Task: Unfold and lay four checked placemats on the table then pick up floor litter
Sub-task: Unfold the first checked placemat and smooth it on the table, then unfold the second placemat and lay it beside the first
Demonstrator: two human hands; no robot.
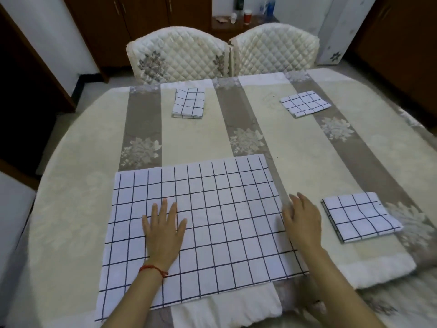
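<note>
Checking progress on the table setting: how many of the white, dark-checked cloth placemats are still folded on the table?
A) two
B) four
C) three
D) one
C: one placemat lies unfolded under the left hand, while three stay folded: far left, far right and near right.

Home dining room: clothed table (307,143), quilted chairs (179,55).
</note>
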